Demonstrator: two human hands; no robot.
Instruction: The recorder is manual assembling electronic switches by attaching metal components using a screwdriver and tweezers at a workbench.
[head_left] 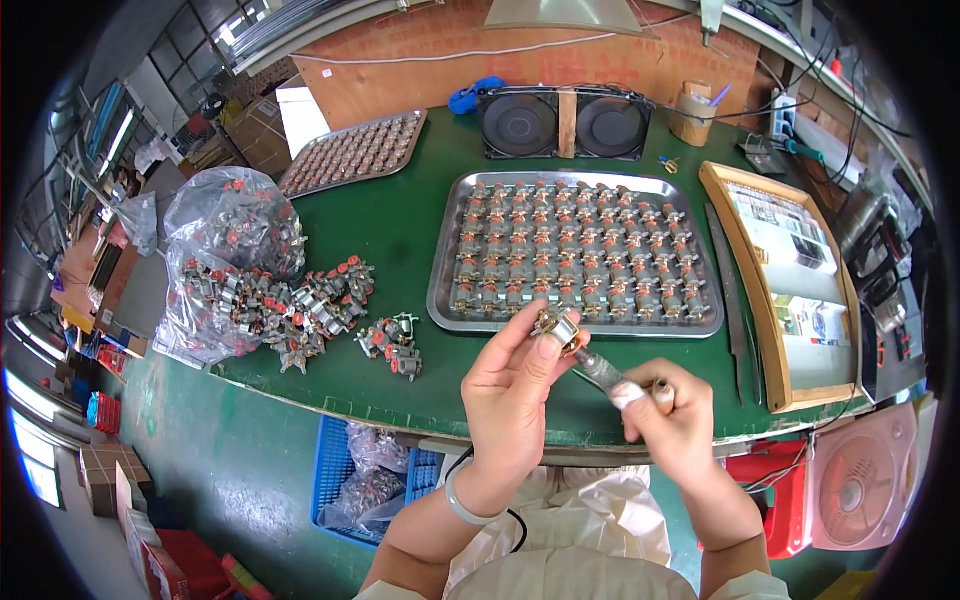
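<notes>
My left hand (510,400) pinches a small silvery metal part (556,328) with copper-coloured edging between thumb and fingers, above the bench's front edge. My right hand (672,410) is closed round a grey, rod-shaped tool (600,370); its tip meets or nearly meets the part's lower right side. The tool's exact kind is unclear. Just beyond the hands lies a metal tray (440,300) with rows of similar metal parts (545,250) bearing orange-red pieces. To the left, more such parts (325,300) are heaped by an open clear plastic bag (210,210), with a small cluster (392,345) nearer me.
A second filled tray (415,125) sits at the back left. Two black fans (520,122) stand behind the main tray. On the right are long tweezers (735,310) and a wood-framed board (785,395). Below the green bench (420,400) is a blue crate (328,470).
</notes>
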